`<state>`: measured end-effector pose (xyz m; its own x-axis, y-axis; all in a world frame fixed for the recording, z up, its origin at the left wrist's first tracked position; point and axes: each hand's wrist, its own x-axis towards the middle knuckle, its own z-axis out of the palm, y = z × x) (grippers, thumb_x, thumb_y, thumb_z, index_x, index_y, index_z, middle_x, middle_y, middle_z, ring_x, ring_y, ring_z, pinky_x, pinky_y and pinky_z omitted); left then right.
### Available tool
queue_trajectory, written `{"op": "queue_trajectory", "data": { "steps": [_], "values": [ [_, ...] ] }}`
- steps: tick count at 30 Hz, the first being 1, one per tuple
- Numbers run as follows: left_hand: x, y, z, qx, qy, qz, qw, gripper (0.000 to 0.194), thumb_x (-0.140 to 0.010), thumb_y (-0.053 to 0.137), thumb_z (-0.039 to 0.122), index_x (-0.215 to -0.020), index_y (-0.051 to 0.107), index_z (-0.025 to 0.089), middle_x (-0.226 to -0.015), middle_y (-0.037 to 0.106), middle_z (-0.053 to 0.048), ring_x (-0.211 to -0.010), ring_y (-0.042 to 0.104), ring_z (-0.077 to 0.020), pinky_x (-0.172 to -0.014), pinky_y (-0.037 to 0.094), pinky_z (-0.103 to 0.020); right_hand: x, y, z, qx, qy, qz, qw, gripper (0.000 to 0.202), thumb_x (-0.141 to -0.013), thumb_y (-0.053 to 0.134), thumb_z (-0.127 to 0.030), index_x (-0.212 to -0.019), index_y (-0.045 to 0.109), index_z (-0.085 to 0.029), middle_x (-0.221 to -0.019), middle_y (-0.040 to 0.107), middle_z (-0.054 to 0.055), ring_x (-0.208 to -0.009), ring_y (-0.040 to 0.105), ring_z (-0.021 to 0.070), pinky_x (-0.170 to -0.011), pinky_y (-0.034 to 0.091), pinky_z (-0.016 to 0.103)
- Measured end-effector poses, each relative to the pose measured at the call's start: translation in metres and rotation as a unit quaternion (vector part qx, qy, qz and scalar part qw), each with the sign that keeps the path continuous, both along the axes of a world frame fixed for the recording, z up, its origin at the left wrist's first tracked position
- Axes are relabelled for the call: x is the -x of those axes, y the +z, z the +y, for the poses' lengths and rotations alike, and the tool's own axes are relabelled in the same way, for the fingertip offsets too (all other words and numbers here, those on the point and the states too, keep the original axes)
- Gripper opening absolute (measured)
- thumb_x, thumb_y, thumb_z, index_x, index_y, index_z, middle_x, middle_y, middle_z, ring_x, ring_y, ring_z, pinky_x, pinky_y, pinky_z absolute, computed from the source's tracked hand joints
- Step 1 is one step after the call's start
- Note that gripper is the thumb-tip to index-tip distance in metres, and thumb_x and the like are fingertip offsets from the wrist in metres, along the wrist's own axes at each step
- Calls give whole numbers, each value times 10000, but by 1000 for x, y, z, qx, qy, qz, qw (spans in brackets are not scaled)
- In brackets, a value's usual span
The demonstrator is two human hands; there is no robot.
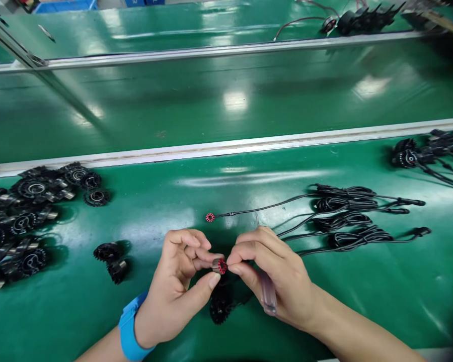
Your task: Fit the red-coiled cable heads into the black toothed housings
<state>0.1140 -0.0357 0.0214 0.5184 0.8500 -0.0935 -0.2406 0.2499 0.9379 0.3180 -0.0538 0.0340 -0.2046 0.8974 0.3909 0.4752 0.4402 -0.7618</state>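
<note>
Near the lower middle, my left hand pinches a small metal cylinder with a red-spoked ring at its right end. My right hand touches the ring's right side with thumb and forefinger; a clear plastic-handled tool is held against its palm. Just below the fingers lies a black gear-edged part, partly hidden. Another red ring on a black cable lies flat on the green table above my hands. Coiled black cables sit to the right, some running behind my right hand.
Many black gear-edged parts are piled at the left, and a smaller black part lies nearer my left hand. More black parts with cables sit at the far right. A pale rail crosses behind.
</note>
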Motion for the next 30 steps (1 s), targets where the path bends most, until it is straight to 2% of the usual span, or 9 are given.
{"op": "queue_trajectory", "data": {
  "steps": [2, 4, 8, 11, 15, 22, 25, 27, 30],
  "values": [
    [-1, 1, 0, -16, 9, 3, 1000, 373, -954, 624, 87, -1167, 427, 322, -1128, 456, 8, -941, 622, -83, -929, 567, -240, 0, 1, -1, -4, -5, -2, 1000, 106, -1024, 551, -202, -958, 632, -180, -861, 673, 21, -821, 625, 131, -731, 431, 299],
    [-1, 1, 0, -42, 23, 16, 999, 399, -941, 611, 52, -1176, 428, 318, -1132, 459, 4, -953, 629, -83, -948, 572, -241, 0, 1, -1, -7, -5, -15, 1000, 107, -1020, 589, -278, -1012, 631, -181, -904, 700, 21, -823, 625, 139, -736, 394, 319],
    [-1, -3, 1, -132, 59, 57, 988, 464, -896, 609, -19, -1185, 442, 302, -1133, 486, -16, -1073, 591, -109, -950, 581, -216, -2, -5, -1, -1, -5, -62, 998, 398, -930, 698, -478, -1225, 635, -217, -1015, 746, 12, -782, 579, 159, -733, 334, 340],
    [-1, -6, 2, -198, 71, 82, 974, 491, -871, 622, -43, -1195, 455, 285, -1150, 501, -36, -1126, 557, -130, -924, 601, -219, -2, -10, -2, -4, -6, -59, 998, 320, -930, 720, -385, -1221, 672, -261, -860, 734, -30, -730, 539, 150, -719, 309, 337],
    [1, -6, 2, -226, 71, 101, 966, 522, -854, 628, -61, -1213, 448, 274, -1170, 499, -46, -1146, 563, -152, -900, 633, -257, -2, -10, -2, -35, -22, -50, 998, 208, -936, 722, -274, -1144, 718, -268, -736, 679, -41, -691, 501, 143, -686, 284, 333],
    [-2, -9, -4, -316, 113, 141, 931, 507, -820, 662, -81, -1154, 450, 234, -1120, 526, -26, -1019, 632, -138, -874, 657, -292, 3, -10, -6, -22, -27, -64, 997, 91, -958, 691, -216, -1040, 722, -243, -734, 622, -19, -694, 477, 147, -685, 295, 323],
    [-3, -5, -3, -338, 118, 176, 917, 445, -852, 670, -27, -1145, 461, 235, -1116, 551, -28, -1027, 641, -155, -883, 644, -316, 4, -9, -6, -35, -43, -81, 995, 74, -966, 661, -177, -995, 711, -223, -741, 616, -11, -695, 447, 149, -683, 294, 321],
    [4, 7, 1, -377, 108, 253, 884, 371, -883, 713, 75, -1144, 499, 228, -1116, 577, -43, -1087, 630, -188, -923, 615, -329, 0, -6, -4, 5, -34, -35, 999, 83, -980, 635, -175, -998, 695, -228, -765, 637, -15, -700, 466, 143, -699, 321, 319],
    [35, 28, 7, -445, 96, 425, 782, 335, -899, 763, 332, -1166, 592, 224, -1160, 596, -76, -1092, 619, -243, -947, 587, -374, -13, -2, 2, 136, -19, 121, 983, 98, -1011, 589, -239, -991, 684, -258, -799, 628, -17, -726, 507, 136, -689, 358, 302]
  ]
}}
